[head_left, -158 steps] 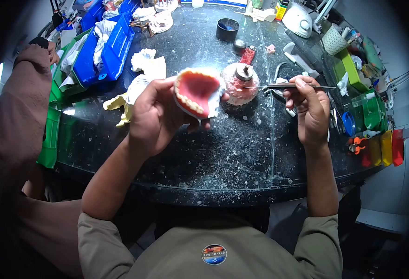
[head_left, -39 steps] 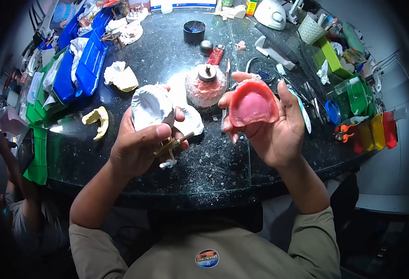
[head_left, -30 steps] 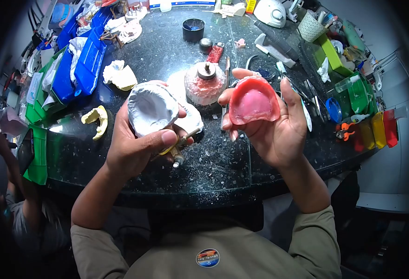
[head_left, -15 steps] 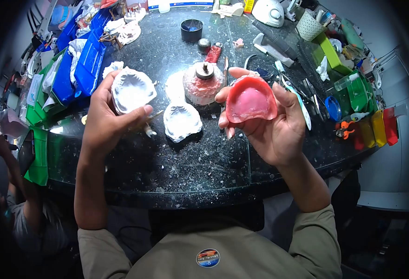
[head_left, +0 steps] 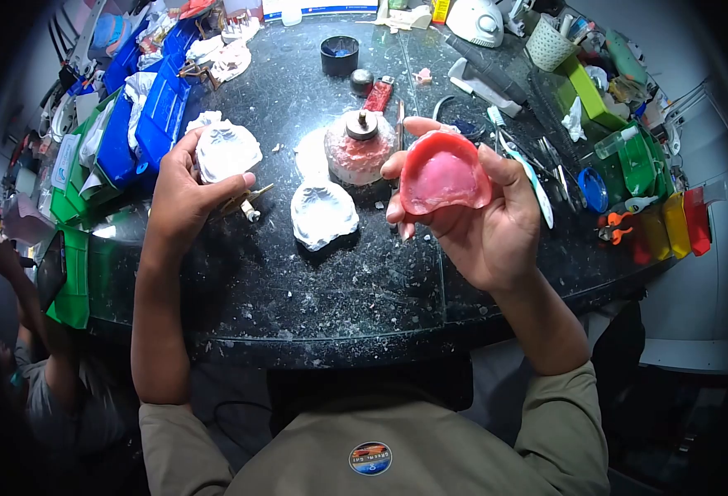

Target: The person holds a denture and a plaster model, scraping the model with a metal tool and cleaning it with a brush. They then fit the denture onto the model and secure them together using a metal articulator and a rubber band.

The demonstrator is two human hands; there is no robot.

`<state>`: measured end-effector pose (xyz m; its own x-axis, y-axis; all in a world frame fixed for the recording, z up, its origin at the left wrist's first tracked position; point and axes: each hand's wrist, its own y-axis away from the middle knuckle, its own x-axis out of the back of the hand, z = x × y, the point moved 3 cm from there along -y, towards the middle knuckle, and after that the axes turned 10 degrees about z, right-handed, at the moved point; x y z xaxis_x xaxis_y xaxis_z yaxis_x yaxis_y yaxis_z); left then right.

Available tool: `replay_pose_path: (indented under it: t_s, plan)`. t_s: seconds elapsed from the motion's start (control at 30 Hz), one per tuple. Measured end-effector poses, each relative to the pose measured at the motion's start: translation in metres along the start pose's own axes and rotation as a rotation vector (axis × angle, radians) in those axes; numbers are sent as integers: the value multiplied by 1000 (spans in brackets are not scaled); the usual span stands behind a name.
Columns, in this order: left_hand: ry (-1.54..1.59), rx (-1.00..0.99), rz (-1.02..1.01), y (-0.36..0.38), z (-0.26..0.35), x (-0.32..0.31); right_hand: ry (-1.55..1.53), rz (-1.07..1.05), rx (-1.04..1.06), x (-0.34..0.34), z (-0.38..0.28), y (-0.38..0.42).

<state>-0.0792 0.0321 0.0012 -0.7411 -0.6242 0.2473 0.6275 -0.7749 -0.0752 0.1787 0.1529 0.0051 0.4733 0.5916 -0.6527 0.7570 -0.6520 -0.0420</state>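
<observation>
L hand (head_left: pixel 183 194) sits left of centre frame, fingers wrapped round a white plaster cast (head_left: pixel 227 151) w/ a brass hinge piece (head_left: pixel 246 201) hanging under it, low over the dark worktop (head_left: pixel 339 289). R hand (head_left: pixel 479 219) is right of centre, raised, palm up, thumb and fingers cupping a pink denture base (head_left: pixel 444 172), hollow side facing the camera, arch pointing to top of frame. A second plaster cast (head_left: pixel 322 215) lies on the worktop between the two hands, nearer the L hand's fingertips; a wax-caked burner (head_left: pixel 357 147) stands just behind it. L forearm runs straight up from lower left; R wrist is bent back.
</observation>
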Motion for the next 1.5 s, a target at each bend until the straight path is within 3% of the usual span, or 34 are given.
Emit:
replay_pose_path:
  t_s: [0.27,0.47,0.6,0.7,0.77,0.9,0.97,1.0,1.17,1.23,1.3,1.4,1.43,1.5]
  plan:
    - [-184,80,-115,-3,-8,-1,98,46,8,0,-2,1]
    - [-583,-166,-143,0,-9,7,99,50,7,0,-3,0]
    - [-686,-589,97,22,38,-8,183,47,47,-4,-2,0]
    - [290,-27,-312,47,25,-36,408,-13,185,-20,4,6]
    - [460,108,-535,66,30,-55,380,-25,78,-27,12,13]
    - [572,241,-653,73,21,-65,361,-71,20,-35,21,18]
    - [639,242,-646,71,16,-65,419,-69,57,-33,25,15]
    - [672,243,-642,70,15,-64,643,-92,274,-25,21,9]
    - [799,177,-400,53,11,-51,1163,444,763,19,-62,-6]
    - [875,154,-327,49,7,-45,1390,588,697,56,-80,-12]
    - [856,137,-284,45,5,-41,1648,647,432,82,-85,-15]
    - [809,121,-216,43,5,-40,1773,669,375,105,-94,-15]
    - [806,125,-219,44,4,-41,1773,698,451,111,-101,-14]
    - [797,130,-224,45,4,-41,1838,734,364,122,-108,-15]
